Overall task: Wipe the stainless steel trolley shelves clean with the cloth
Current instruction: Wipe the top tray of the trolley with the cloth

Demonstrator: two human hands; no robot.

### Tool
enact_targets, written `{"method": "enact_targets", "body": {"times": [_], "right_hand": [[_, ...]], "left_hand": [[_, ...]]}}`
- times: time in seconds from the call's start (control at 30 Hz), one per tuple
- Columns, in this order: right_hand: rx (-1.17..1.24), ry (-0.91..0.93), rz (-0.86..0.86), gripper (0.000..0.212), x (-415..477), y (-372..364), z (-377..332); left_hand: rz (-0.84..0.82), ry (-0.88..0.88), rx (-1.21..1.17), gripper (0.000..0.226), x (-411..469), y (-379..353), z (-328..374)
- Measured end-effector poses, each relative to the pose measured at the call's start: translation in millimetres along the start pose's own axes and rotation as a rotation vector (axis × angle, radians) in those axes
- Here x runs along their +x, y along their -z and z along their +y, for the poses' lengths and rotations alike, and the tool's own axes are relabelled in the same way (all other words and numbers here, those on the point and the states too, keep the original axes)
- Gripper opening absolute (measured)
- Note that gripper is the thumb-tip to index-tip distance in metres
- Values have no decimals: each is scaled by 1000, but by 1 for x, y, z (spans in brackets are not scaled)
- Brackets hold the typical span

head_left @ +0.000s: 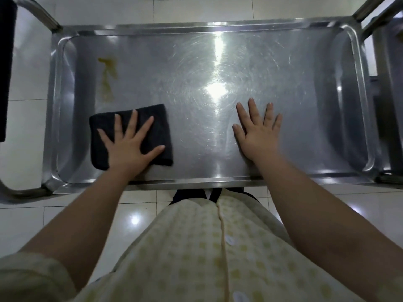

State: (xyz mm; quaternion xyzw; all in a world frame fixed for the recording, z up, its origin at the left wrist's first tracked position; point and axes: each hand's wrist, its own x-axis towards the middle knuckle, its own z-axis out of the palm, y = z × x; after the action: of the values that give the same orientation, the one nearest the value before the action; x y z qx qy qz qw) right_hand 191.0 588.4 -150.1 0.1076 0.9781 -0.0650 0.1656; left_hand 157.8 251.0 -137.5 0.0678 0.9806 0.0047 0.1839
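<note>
Shirt (218,258): pale, yellow-patterned and buttoned, it fills the view at 6 o'clock, with both bare forearms reaching forward from it.
Left hand (128,147): fingers spread wide, palm pressed flat on the cloth; nothing is pinched.
Cloth (157,115): dark and folded to a rough square, it lies flat on the top shelf at about 8 o'clock from the centre, near the front rim.
Right hand (259,136): fingers straight and spread, flat on bare steel at about 4 o'clock, well apart from the cloth and holding nothing.
Shelf (294,79): a stainless tray with a raised rim, with swirl marks and bright glare across the middle.
Stain (106,79): a yellowish-brown smear at about 10 o'clock, just beyond the cloth's far edge and not touching it.
Step in hand: probably wiping the left part of the top shelf, with the right hand bracing.
Next move: push the cloth toward 11 o'clock over the stain, pressing firmly and rubbing.
Lower shelves: hidden, so I cannot tell their state.
Floor (196,9): glossy white tiles.
</note>
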Motion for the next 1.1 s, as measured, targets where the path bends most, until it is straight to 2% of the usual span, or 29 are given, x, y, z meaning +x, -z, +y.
{"method": "enact_targets", "body": {"times": [0.13, 0.27, 0.4, 0.53, 0.73, 0.97, 1.1], "right_hand": [[29, -44, -46, 60, 5, 12, -25], [131, 104, -1, 59, 19, 19, -110], [178, 168, 14, 55, 38, 11, -179], [44, 169, 80, 55, 44, -10, -179], [15, 183, 112, 58, 44, -14, -180], [-31, 163, 79, 66, 46, -18, -178], [-33, 145, 99, 66, 46, -21, -180]], "left_hand": [[18, 11, 20, 86, 6, 2, -14], [29, 4, 23, 85, 4, 0, -9], [40, -1, -18, 85, -2, -4, -11], [71, 6, -57, 85, -7, -9, -15], [85, -1, -64, 86, 13, -2, -39], [55, -36, -5, 88, 84, 25, -69], [62, -22, -9, 88, 127, 42, -62]]}}
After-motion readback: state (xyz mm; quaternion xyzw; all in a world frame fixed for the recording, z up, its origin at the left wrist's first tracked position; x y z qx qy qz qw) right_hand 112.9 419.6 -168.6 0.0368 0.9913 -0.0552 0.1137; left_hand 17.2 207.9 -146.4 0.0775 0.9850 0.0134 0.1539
